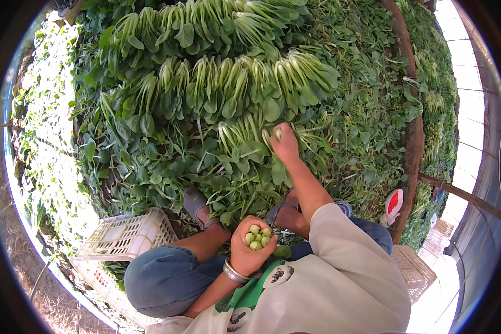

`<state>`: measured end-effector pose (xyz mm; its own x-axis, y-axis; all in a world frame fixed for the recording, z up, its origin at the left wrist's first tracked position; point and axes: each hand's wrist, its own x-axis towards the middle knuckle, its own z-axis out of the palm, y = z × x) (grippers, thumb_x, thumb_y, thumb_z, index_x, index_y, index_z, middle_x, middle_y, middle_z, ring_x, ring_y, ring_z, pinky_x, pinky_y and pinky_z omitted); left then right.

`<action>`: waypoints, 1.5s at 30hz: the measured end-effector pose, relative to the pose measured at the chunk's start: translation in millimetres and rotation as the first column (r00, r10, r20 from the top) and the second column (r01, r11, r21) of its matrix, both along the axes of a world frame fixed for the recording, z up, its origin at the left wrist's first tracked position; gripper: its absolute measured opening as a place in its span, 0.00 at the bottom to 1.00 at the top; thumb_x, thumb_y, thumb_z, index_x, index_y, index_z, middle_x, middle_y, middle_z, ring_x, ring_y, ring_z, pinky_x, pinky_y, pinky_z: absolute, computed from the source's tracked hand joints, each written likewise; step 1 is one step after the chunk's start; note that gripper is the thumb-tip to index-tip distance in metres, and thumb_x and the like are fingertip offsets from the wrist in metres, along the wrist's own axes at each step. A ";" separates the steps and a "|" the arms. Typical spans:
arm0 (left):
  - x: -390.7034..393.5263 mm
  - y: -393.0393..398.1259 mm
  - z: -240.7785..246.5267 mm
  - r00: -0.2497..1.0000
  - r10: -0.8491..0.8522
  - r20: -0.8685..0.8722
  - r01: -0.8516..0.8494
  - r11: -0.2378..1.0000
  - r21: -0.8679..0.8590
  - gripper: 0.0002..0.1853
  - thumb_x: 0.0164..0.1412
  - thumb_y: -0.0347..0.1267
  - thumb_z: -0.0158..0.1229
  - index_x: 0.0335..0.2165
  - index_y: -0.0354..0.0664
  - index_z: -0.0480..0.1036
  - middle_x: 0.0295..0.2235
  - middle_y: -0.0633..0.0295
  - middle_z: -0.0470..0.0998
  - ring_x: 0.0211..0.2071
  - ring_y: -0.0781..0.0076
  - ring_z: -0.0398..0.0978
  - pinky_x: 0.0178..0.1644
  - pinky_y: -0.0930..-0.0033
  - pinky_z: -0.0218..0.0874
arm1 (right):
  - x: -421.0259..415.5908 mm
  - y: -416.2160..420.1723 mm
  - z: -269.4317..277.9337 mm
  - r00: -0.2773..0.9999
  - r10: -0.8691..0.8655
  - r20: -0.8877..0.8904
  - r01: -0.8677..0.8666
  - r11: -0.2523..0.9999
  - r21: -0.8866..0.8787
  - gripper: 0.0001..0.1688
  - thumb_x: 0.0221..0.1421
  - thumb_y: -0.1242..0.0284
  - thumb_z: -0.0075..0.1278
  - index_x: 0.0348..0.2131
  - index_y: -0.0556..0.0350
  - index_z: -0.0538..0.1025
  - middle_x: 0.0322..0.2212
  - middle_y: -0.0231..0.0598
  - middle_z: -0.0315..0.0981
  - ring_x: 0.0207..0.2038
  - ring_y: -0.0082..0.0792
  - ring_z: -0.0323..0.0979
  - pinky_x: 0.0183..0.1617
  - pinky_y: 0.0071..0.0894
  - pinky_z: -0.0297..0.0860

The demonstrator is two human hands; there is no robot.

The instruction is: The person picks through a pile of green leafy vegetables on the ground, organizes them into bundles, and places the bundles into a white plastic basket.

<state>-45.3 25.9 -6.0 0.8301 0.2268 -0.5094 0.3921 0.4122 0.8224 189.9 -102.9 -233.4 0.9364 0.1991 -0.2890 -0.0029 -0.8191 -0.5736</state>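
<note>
My left hand point(250, 246), with a metal bangle at the wrist, is closed around a bunch of leafy greens point(257, 237); their pale green cut stem ends face up. Further out, my right hand point(284, 142) grips the pale stem end of another leafy green point(278, 134), whose leaves hang below the fist. Just left of that hand lies a short row of greens point(240, 131). Beyond it, two longer rows of greens point(217, 79) lie side by side with their pale stems up and leaves hanging towards me.
White plastic crates point(127, 236) stand at the left, and a beige crate point(413, 269) at the right. Loose leafy plants point(350, 146) cover the ground. A brown strip point(413, 137) runs along the right, near a red-and-white object point(393, 204). My sandalled feet point(198, 208) rest among leaves.
</note>
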 end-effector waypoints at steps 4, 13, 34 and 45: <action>-4.4 -3.2 -2.3 0.999 -0.049 -0.005 0.049 0.999 -0.007 0.15 0.46 0.21 0.70 0.33 0.38 0.73 0.32 0.63 0.74 0.34 0.70 0.73 0.43 0.69 0.66 | 4.6 9.6 0.0 0.994 0.045 -0.101 -0.060 0.986 -0.153 0.24 0.54 0.65 0.65 0.48 0.50 0.75 0.43 0.46 0.78 0.45 0.53 0.77 0.50 0.49 0.73; 6.9 4.2 12.0 0.965 0.079 0.249 -0.070 0.996 -0.047 0.36 0.51 0.14 0.66 0.59 0.37 0.69 0.70 0.53 0.55 0.47 0.72 0.77 0.50 0.69 0.73 | -63.9 -9.1 232.3 0.877 0.390 -0.280 -0.088 0.704 0.705 0.16 0.61 0.77 0.56 0.49 0.55 0.79 0.45 0.38 0.82 0.53 0.34 0.75 0.60 0.36 0.67; -50.5 -17.5 146.5 0.733 -0.315 0.602 -0.220 0.728 0.649 0.27 0.42 0.24 0.73 0.45 0.40 0.76 0.47 0.51 0.76 0.47 0.53 0.77 0.53 0.59 0.69 | -184.4 -37.9 417.0 0.862 0.377 0.338 -0.499 0.525 0.689 0.16 0.67 0.71 0.52 0.52 0.56 0.76 0.52 0.44 0.76 0.55 0.41 0.74 0.60 0.38 0.67; -51.8 -2.5 139.0 0.707 -0.351 0.615 -0.121 0.796 0.594 0.54 0.42 0.41 0.77 0.66 0.39 0.63 0.58 0.52 0.65 0.59 0.54 0.62 0.64 0.53 0.57 | -208.6 -19.1 389.6 0.740 0.300 0.602 -0.669 0.412 0.618 0.38 0.66 0.42 0.41 0.48 0.62 0.73 0.43 0.48 0.67 0.45 0.48 0.68 0.50 0.41 0.65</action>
<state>-97.1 23.4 133.1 0.9142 0.1408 0.3801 -0.3463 -0.2158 0.9129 -18.7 -122.0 156.2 0.5780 0.6116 0.5403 0.5819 0.1554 -0.7983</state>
